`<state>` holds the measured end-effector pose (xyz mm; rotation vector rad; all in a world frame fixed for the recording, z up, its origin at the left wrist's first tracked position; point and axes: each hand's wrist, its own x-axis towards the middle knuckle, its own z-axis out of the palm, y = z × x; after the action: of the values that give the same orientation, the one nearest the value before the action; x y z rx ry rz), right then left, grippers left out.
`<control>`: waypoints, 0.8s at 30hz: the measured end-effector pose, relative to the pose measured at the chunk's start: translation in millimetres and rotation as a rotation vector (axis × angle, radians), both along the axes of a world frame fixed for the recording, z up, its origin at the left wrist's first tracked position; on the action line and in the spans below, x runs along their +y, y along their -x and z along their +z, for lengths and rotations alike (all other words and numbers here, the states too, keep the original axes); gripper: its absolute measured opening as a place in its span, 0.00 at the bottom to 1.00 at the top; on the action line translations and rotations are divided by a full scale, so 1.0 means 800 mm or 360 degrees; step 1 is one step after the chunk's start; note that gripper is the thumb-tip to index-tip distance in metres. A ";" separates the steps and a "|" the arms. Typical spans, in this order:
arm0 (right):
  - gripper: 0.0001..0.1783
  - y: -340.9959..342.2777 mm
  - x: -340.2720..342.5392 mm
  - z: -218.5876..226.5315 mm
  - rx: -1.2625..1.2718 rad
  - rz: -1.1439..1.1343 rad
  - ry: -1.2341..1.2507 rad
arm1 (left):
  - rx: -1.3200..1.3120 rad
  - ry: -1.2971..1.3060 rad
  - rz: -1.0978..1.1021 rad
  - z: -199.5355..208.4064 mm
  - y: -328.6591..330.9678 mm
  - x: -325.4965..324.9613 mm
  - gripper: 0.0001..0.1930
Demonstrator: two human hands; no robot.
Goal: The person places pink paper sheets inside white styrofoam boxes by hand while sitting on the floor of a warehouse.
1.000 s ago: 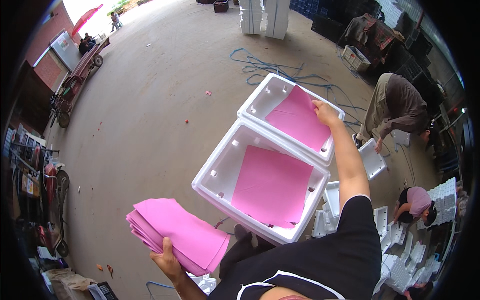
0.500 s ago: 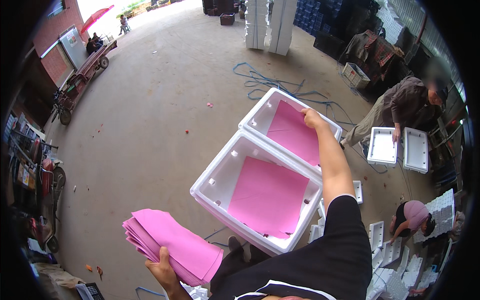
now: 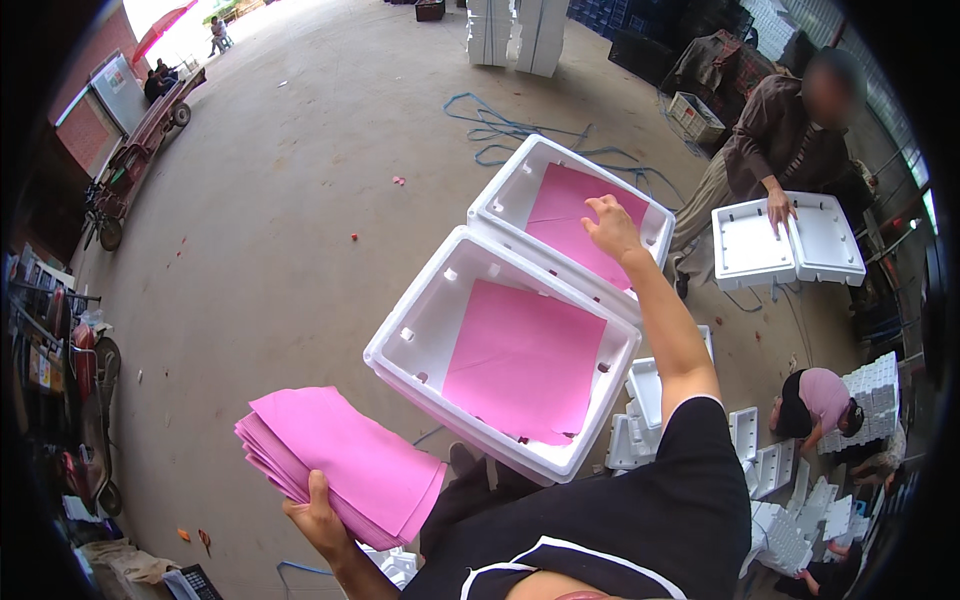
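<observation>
My left hand (image 3: 322, 515) grips a thick stack of pink paper sheets (image 3: 340, 450), thumb on top, low on the left. In front of me two white foam boxes stand side by side. The nearer foam box (image 3: 405, 300) has a pink sheet (image 3: 525, 350) lying on its bottom. Inside the farther foam box (image 3: 490, 205) lies another pink sheet (image 3: 560, 205). Above that sheet hovers my right hand (image 3: 612, 228), fingers apart and holding nothing; whether a fingertip touches the paper I cannot tell.
At the right a person (image 3: 770, 140) carries two white foam trays (image 3: 750, 245). Another person in pink (image 3: 825, 400) bends among piled foam trays (image 3: 775, 465). Blue strapping (image 3: 490, 125) lies beyond the boxes. A cargo tricycle (image 3: 150, 150) stands far left, tall white foam stacks (image 3: 540, 40) at the back.
My right hand has let go of the far sheet's edge and opened over it. The person with the trays has straightened up and come nearer the boxes. My view has shifted slightly.
</observation>
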<state>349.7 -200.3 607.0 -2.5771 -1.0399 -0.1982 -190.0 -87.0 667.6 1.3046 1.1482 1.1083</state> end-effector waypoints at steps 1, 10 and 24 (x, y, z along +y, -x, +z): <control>0.13 0.042 0.003 0.025 -0.0001 0.0170 -0.0197 | -0.0024 -0.0003 -0.0004 -0.001 0.000 0.003 0.11; 0.21 0.252 -0.053 0.007 0.0349 0.0825 0.0396 | -0.0020 0.0000 -0.0123 -0.012 0.019 0.020 0.13; 0.06 0.258 -0.051 -0.039 0.0389 0.0701 0.0016 | -0.0164 0.0034 -0.0266 -0.025 0.049 0.045 0.13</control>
<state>143.6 -241.0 575.8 -2.2354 -1.4697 0.2275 -229.5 -51.1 647.2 1.2872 0.9549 1.0254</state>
